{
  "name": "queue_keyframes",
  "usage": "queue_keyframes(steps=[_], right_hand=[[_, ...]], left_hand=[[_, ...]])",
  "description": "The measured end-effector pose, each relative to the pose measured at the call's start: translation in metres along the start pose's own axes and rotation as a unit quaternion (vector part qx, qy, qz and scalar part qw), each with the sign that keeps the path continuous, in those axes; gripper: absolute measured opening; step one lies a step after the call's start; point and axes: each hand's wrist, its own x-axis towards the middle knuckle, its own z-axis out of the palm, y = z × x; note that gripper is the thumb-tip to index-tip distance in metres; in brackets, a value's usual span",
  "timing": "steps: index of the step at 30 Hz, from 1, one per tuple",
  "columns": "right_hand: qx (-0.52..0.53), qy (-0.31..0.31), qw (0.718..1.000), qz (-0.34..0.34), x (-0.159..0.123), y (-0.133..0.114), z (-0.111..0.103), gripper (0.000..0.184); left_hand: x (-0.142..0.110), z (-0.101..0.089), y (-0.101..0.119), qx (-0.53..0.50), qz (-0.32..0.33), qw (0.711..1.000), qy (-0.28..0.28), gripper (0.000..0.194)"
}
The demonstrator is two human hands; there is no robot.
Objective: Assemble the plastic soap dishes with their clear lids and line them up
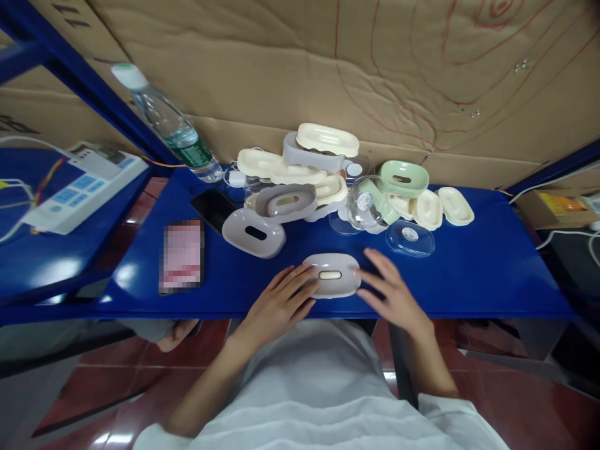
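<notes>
Between my two hands, on the blue table, lies a grey oval soap dish (335, 286) with a cream-coloured piece (330, 275) showing through its slot. My left hand (285, 295) has its fingers stretched out over the dish's left end. At the right end is my right hand (389, 289), fingers spread, the tips at or very near the rim. Neither hand is wrapped round the dish. Just beyond my left hand sits another grey dish (254, 232) with an open slot. A clear oval lid (410, 239) with a round sticker lies beyond my right hand.
Behind is a heap of cream parts (262, 164), a grey dish (287, 203), a green dish (404, 178) and clear covers. A black phone (212, 209), a blurred pink item (182, 256) and a water bottle (173, 128) stand left. A power strip (87, 194) lies farther left.
</notes>
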Motion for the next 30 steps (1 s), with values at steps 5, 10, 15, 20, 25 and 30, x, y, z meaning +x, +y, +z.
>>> queue_keyframes(steps=[5,10,15,20,25,30], right_hand=[[-0.163,0.083,0.954,0.236,-0.028,0.05,-0.029,0.06],[-0.139,0.068,0.957,0.245,-0.062,0.049,-0.036,0.052],[-0.059,0.112,0.966,0.227,-0.067,0.03,-0.035,0.046],[0.026,0.139,0.976,0.165,-0.042,-0.006,-0.016,0.047],[0.055,0.092,0.993,0.048,-0.01,-0.048,0.013,0.052],[0.004,0.019,1.0,0.001,0.005,-0.056,0.023,0.059]], left_hand=[[-0.002,-0.001,0.001,-0.017,-0.031,0.999,0.011,0.037],[-0.005,0.0,0.0,-0.06,-0.059,0.996,0.04,0.047],[-0.007,-0.001,-0.001,-0.13,-0.112,0.981,0.086,0.051],[-0.008,0.0,-0.001,-0.143,-0.129,0.977,0.092,0.047],[-0.009,0.002,-0.003,-0.155,-0.129,0.976,0.078,0.053],[-0.013,0.007,-0.002,-0.155,-0.132,0.978,0.044,0.06]])
